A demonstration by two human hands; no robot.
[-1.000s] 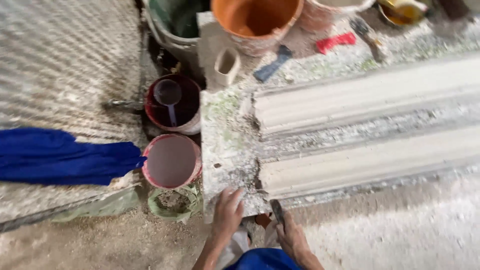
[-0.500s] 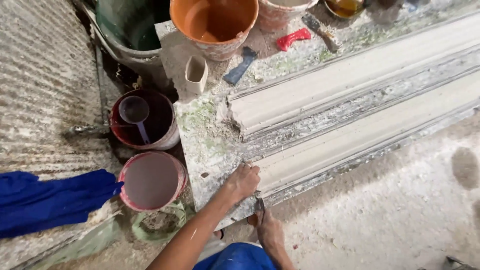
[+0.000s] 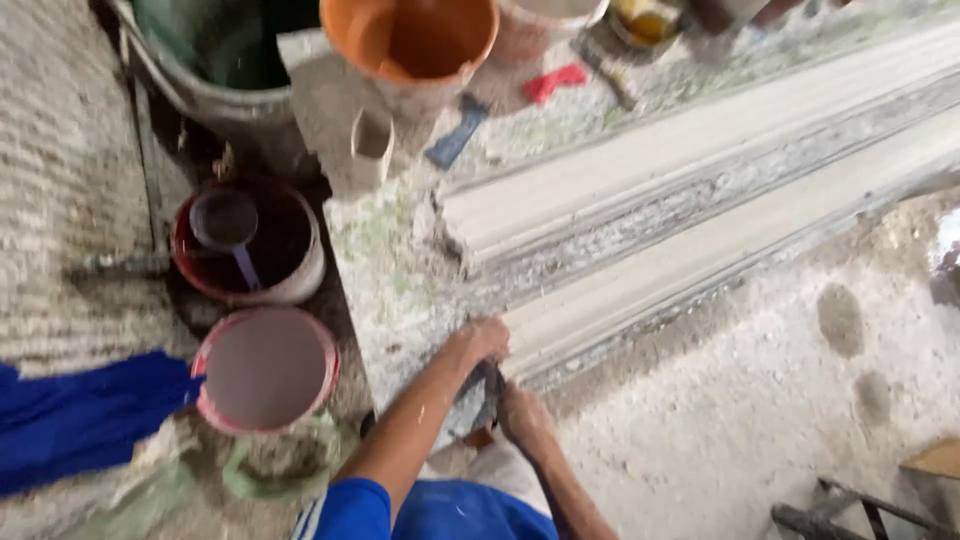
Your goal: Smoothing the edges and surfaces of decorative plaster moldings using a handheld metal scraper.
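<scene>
Fingers of left hand [image 3: 482,340] curled down on near end of front moulding [image 3: 700,265], at its cut edge. Right hand [image 3: 520,412] closed round dark scraper [image 3: 487,385], blade held vs slab [image 3: 385,290] edge just below moulding end. Hands nearly touching. Front moulding laid along slab's near edge, running up-right; rear moulding [image 3: 640,175] parallel behind it, rough groove between. Pink bucket [image 3: 265,370] just left of slab corner, red bucket [image 3: 250,245] w/ scoop behind it, blue cloth [image 3: 85,420] further left. Orange bucket [image 3: 410,40], cup [image 3: 372,145], blue & red bits crowded at slab's far end. Open floor [image 3: 760,400] seen on right of hands; left side tight w/ buckets.
</scene>
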